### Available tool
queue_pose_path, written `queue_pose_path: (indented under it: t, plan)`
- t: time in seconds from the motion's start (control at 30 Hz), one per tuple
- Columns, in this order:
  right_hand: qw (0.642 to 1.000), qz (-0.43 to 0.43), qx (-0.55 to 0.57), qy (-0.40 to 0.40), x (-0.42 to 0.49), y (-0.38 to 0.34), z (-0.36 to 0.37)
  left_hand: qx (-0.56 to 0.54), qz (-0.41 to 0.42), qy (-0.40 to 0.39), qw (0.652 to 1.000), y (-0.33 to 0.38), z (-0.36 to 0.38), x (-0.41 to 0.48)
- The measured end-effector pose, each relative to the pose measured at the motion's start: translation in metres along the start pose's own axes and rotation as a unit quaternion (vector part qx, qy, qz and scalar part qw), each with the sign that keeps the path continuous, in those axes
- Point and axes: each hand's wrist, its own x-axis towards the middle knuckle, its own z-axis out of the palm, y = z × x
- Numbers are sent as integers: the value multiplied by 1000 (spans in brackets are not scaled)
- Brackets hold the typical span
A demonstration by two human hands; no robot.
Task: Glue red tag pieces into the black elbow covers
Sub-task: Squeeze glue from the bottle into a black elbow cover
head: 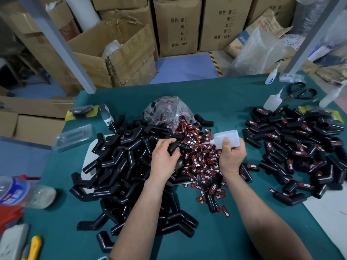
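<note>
- Fingers (170, 145) of the left hand (163, 158) curl tightly around one black elbow cover (176, 146), gripping it above the middle of the table (234, 91).
- Right hand (231, 156) wraps a white glue bottle (226, 137), thumb pressed on its front; the bottle is tipped toward 9 o'clock, its thin nozzle reaching the held cover's end.
- Whether the nozzle tip touches the cover cannot be told.
- Red tags (204, 166) printed "TAPER" lie in a loose heap between and just below the two hands.
- At 12 o'clock from the hands, a clear bag (167, 111) holds more tags and spills into the heap.
- Bare covers (120, 166) are piled at 9 o'clock, running down toward 7 o'clock.
- Tagged covers (296, 151) form a second pile at 3 o'clock, well apart from the bare ones.
- Scissors (298, 92) and spare bottles (272, 102) sit at 1 to 2 o'clock by the table's far edge.
- Water bottle (20, 192) lies on its side at 8 o'clock.
- Cardboard boxes (178, 25) stand beyond the table at 12 o'clock.
</note>
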Motion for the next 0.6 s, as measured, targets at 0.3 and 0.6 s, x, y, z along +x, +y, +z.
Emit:
queue_pose_path:
  t: [0.3, 0.6]
  plan:
    - [1000, -3, 1, -13, -4, 2, 2, -3, 0, -9, 1000, 2, 1, -1]
    - [1000, -5, -6, -4, -2, 0, 0, -4, 4, -2, 1000, -1, 1, 0]
